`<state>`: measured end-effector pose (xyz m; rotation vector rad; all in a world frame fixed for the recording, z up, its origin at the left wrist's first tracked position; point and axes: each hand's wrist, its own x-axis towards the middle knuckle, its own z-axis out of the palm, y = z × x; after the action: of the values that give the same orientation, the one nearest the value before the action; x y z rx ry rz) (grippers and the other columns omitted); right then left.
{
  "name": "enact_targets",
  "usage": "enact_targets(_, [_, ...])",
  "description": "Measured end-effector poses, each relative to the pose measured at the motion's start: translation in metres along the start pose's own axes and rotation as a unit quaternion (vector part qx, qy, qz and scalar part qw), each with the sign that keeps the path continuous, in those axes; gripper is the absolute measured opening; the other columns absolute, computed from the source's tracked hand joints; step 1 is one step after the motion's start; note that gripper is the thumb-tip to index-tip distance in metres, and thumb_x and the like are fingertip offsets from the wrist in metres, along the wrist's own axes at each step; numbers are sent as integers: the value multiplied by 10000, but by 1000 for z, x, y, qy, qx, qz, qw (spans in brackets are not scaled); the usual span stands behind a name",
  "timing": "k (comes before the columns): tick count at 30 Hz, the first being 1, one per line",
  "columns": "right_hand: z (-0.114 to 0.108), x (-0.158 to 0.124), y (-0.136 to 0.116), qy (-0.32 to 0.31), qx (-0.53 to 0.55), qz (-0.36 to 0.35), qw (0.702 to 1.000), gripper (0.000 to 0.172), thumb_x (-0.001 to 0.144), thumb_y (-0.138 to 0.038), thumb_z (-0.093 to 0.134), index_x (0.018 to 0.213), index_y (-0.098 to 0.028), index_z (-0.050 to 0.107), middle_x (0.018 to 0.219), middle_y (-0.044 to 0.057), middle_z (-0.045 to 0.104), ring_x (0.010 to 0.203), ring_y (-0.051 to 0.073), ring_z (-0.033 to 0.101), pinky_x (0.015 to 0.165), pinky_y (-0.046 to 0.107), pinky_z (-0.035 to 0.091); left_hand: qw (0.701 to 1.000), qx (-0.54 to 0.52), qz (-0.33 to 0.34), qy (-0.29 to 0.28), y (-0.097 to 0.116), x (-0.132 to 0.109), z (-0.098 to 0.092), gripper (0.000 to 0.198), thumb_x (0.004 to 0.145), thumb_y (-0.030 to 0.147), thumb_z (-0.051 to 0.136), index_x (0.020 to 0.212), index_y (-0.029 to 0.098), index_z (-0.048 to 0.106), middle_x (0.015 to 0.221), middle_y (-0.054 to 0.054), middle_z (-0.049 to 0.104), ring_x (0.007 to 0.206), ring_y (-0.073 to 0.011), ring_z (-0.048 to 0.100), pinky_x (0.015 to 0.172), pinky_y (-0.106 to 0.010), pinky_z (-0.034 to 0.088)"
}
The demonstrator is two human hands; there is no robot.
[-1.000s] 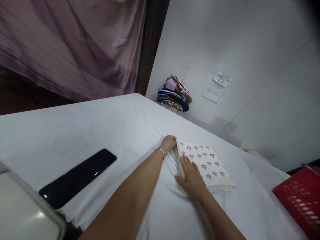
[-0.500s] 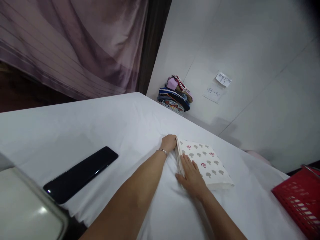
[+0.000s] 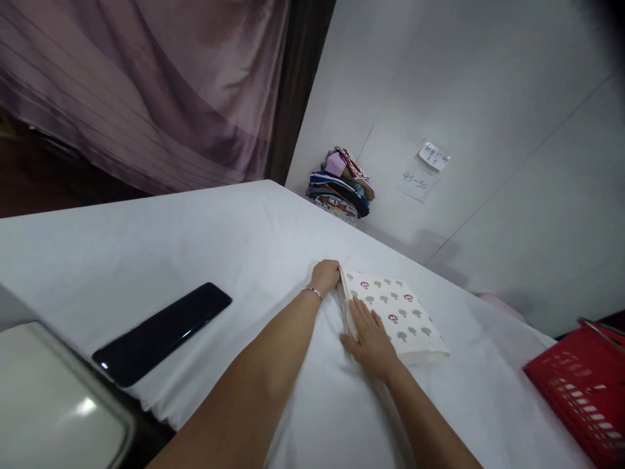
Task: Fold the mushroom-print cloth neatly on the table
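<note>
A folded white cloth (image 3: 407, 312) printed with grey and red mushrooms lies on the white-covered table (image 3: 195, 241). At its far left corner, my left hand (image 3: 326, 275), wearing a bracelet at the wrist, is closed on the cloth's edge; its fingertips are mostly hidden. My right hand (image 3: 370, 340) rests on the near left part of the cloth, fingers stretched out and thumb apart. Several layers show along the cloth's left edge between the two hands.
To the left lies a long glossy black object (image 3: 163, 332), beside a pale rounded surface (image 3: 53, 397). A stack of folded clothes (image 3: 339, 185) stands against the wall by the far corner. A red plastic basket (image 3: 581, 384) is at right. Paper labels (image 3: 433, 156) hang on the wall.
The view has shifted slightly, so the cloth, hands and basket appear a little further left. Both hands keep the same places on the cloth.
</note>
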<state>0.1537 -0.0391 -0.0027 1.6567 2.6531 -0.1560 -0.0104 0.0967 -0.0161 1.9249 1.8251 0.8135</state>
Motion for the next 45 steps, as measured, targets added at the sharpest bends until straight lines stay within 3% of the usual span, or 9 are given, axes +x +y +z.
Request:
enact_targets(7, [-2,2,-2,-11,2,12,1000,716,839,-395,371,1452,-176,73,1518,31,50,1387,177,-2,1107,402,41,999,-38,16,-5,-3,-5,0,231,787,182,473,876,218,683,919,-29,683,856,-150,595,727,-227,404])
enact_targets(13, [-3,3,-4,-7,7,22,1000,725,822,-388,386,1447,-151,106,1516,30,71,1386,161,17,1107,381,35,999,-52,-14,-8,-4,-14,-7,257,726,267,600,958,173,658,947,-40,680,832,-146,596,694,-212,411])
enact_targets(17, [-2,3,-4,-2,12,19,1000,733,820,-402,386,1446,-139,110,1516,35,75,1386,161,24,1107,374,27,999,-46,-26,-4,-2,-31,-5,179,759,231,537,864,169,669,899,-35,687,802,-138,591,676,-215,407])
enact_targets(21, [-1,4,-3,-4,11,19,1000,745,818,-406,389,1447,-136,96,1516,43,76,1386,172,26,1104,378,26,999,-40,12,-13,6,-50,-2,210,772,194,488,831,212,689,868,-7,689,779,-129,596,651,-212,398])
enact_targets(28, [-1,4,-6,3,12,25,1000,740,816,-398,407,1446,-141,114,1515,45,86,1385,179,40,1102,387,29,995,-5,98,-23,11,-72,-3,283,830,218,420,971,254,663,964,-25,651,882,-159,581,728,-236,404])
enact_targets(34, [0,3,-6,6,13,25,1000,740,821,-405,407,1443,-124,123,1513,56,96,1385,184,46,1102,387,35,990,29,128,-43,11,-77,-6,275,829,180,409,891,230,673,938,-38,643,876,-171,581,769,-253,408])
enact_targets(45, [3,4,-4,9,12,22,1000,729,823,-402,398,1446,-147,118,1513,55,106,1385,185,52,1099,395,38,992,50,104,-41,13,-78,-9,274,813,168,426,903,234,676,963,-49,630,891,-184,577,771,-270,409])
